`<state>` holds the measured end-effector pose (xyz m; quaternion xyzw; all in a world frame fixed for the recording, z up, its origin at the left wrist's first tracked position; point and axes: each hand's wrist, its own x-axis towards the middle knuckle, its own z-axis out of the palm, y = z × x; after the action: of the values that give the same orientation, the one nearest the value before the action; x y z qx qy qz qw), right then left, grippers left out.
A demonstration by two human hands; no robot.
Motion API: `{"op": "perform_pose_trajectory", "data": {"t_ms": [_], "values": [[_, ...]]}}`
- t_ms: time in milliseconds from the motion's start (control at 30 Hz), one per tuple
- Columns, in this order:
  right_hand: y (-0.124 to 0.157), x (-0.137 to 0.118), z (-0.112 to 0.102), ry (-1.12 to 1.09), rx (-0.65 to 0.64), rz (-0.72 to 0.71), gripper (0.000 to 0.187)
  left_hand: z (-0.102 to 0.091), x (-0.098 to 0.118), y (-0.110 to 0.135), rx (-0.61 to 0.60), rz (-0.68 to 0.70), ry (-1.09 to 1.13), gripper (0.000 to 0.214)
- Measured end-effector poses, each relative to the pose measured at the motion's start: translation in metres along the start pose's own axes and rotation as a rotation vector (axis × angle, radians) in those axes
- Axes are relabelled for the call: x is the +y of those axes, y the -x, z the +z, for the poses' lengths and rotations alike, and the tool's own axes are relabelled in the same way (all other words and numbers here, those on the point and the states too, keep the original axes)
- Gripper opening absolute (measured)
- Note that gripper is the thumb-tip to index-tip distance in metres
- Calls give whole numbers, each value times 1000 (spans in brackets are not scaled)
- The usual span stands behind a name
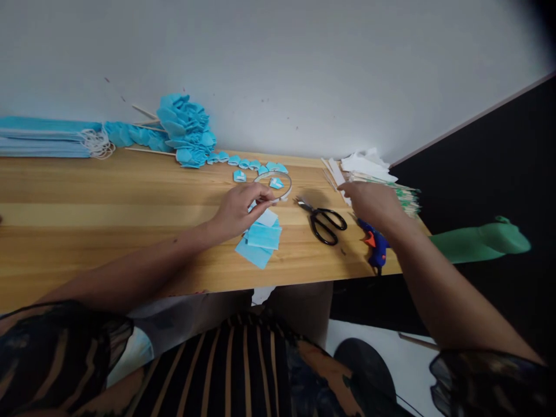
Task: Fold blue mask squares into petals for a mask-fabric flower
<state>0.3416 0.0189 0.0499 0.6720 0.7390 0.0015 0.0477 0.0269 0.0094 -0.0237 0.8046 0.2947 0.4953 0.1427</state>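
My left hand pinches a thin white hoop just above the wooden table, over a small pile of cut blue fabric pieces. My right hand reaches to the right end of the table, its fingers curled down on a stack of white paper and sticks; what the fingers grip is hidden. Black scissors lie between my two hands. A blue glue gun lies under my right wrist at the table's front edge.
Folded blue fabric petals lie in a row near the wall. A bunch of blue fabric flowers on sticks and a stack of blue face masks sit at the back left. A green object lies beyond the table's right end.
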Motion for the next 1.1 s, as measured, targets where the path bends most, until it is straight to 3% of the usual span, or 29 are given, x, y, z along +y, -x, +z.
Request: {"op": "perform_pose_trajectory", "data": {"t_ms": [67,167,333,500,800,1100], "values": [[15,-28,3,-76,199,-122,32,0,-2,1,19,28,-57,6],[34,-69,13,-463,293,-331,23,1,-4,2,22,55,-116,8],[39,-107,25,-716,364,-363,15,2,-6,5,-10,127,-153,14],[37,-118,26,-693,417,-366,13,5,-9,7,-43,116,-163,19],[33,-111,25,-997,230,-350,16,0,4,1,-78,-26,60,6],[28,-106,26,-1257,77,-344,24,-3,5,-1,-78,-91,118,4]]}}
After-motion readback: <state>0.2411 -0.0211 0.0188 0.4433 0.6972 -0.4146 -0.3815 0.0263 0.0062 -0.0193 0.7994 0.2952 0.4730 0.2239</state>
